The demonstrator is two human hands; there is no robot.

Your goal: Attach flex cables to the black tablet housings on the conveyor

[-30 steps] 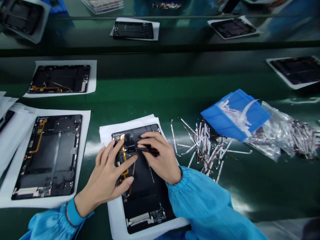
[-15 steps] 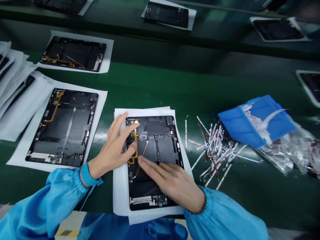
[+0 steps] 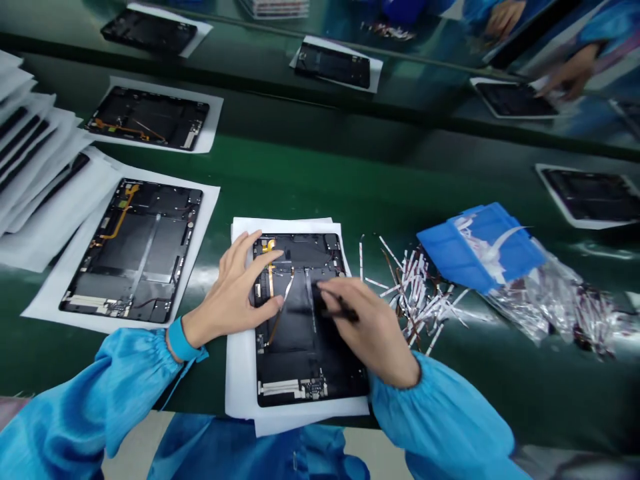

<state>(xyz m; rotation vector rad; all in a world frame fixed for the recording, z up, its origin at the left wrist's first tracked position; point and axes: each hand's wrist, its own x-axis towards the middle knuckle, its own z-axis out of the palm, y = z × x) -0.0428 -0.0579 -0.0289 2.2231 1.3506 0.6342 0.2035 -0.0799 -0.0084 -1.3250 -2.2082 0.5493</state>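
A black tablet housing (image 3: 290, 367) lies on white paper sheets (image 3: 240, 380) in front of me. My left hand (image 3: 237, 293) spreads over its left edge, thumb and fingers apart and resting on the housing. Under those fingers runs an orange flex cable (image 3: 271, 283), partly covered. A thin white-and-brown ribbon cable (image 3: 287, 293) slants across the housing beside my left thumb. Over the right half, my right hand (image 3: 373, 327) is curled with its fingers pinched. Something dark and slim shows at those fingers, too blurred to name.
Loose ribbon cables (image 3: 417, 293) lie piled to the right, near a blue tray (image 3: 480, 247) and clear plastic bags (image 3: 540, 300). Another housing (image 3: 140, 247) lies at left beside stacked sheets (image 3: 60, 200). Beyond the work surface, a co-worker's hand (image 3: 573, 73) touches a housing.
My right hand has lifted from lying flat over the ribbon cable, moved right and up, and curled its fingers. My left hand stays at the left edge. The view has shifted slightly.
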